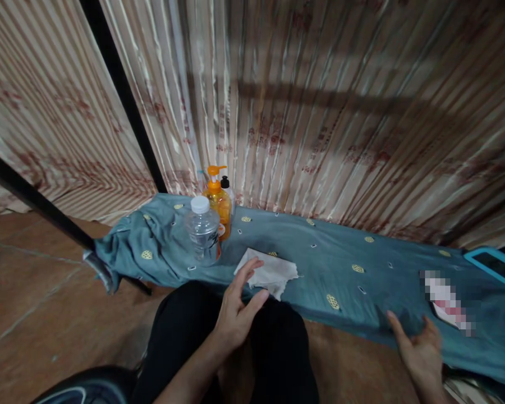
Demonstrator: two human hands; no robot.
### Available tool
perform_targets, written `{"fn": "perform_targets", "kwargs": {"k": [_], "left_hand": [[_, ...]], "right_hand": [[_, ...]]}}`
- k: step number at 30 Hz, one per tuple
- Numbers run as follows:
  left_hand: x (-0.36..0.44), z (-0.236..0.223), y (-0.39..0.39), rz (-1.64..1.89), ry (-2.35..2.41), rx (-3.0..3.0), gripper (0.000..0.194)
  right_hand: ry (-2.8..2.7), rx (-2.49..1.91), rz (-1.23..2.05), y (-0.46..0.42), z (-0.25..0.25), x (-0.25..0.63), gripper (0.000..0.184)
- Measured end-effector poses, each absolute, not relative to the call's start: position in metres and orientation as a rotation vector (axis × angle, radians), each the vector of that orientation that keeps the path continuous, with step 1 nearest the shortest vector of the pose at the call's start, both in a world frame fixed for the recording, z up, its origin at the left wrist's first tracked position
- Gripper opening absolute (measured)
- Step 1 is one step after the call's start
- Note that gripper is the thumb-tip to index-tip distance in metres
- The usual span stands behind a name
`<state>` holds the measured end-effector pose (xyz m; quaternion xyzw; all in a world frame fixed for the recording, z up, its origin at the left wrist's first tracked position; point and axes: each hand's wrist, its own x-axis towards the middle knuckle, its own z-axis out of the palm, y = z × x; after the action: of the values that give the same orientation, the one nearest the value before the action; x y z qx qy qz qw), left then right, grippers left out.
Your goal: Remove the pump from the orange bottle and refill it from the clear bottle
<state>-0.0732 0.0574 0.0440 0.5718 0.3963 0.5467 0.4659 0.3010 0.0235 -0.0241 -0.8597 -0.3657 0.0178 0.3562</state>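
Observation:
A white cloth with frayed edges lies on the teal table cover. My left hand hovers at the cloth's near left edge, thumb apart from the stretched fingers, holding nothing. Whether its fingertips touch the cloth I cannot tell. Further right, my right hand is at the table's front edge with thumb and fingers apart and nothing in it. Just beyond that hand lies a flat, phone-like object, its surface blurred out.
Left of the cloth stand a clear bottle with a white cap, an orange pump bottle and a black-topped bottle. A blue-framed device lies far right. Pleated curtains hang behind; black poles slant at left.

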Motion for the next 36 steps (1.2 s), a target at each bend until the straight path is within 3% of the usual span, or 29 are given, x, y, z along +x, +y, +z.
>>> {"fn": "perform_targets", "kwargs": {"k": [2, 7, 13, 20, 25, 30, 33, 36], "left_hand": [[-0.094, 0.05, 0.062, 1.459, 1.11, 1.545, 0.054], [-0.15, 0.066, 0.094, 1.906, 1.564, 1.556, 0.09], [-0.165, 0.071, 0.147, 1.853, 1.675, 1.418, 0.111], [-0.165, 0.062, 0.165, 1.755, 1.713, 1.407, 0.103], [-0.171, 0.058, 0.165, 1.727, 1.744, 1.462, 0.085], [-0.171, 0.054, 0.166, 1.725, 1.695, 1.475, 0.084], [-0.17, 0.052, 0.167, 1.744, 1.69, 1.457, 0.089], [-0.168, 0.053, 0.167, 1.726, 1.698, 1.458, 0.087]], "right_hand": [[-0.981, -2.171, 0.206, 0.011, -0.024, 0.263, 0.116], [-1.007, -2.057, 0.392, -0.001, -0.018, 0.195, 0.096], [-1.338, -1.727, 0.509, 0.035, 0.022, 0.141, 0.065], [-1.901, -1.392, 0.612, 0.082, 0.09, 0.069, 0.048], [-2.047, -1.271, 0.508, 0.146, 0.122, 0.027, 0.051], [-1.964, -1.158, 0.42, 0.21, 0.14, -0.015, 0.051], [-1.983, -1.089, 0.367, 0.216, 0.147, -0.031, 0.037], [-2.121, -1.103, 0.211, 0.205, 0.155, -0.037, 0.045]]}}
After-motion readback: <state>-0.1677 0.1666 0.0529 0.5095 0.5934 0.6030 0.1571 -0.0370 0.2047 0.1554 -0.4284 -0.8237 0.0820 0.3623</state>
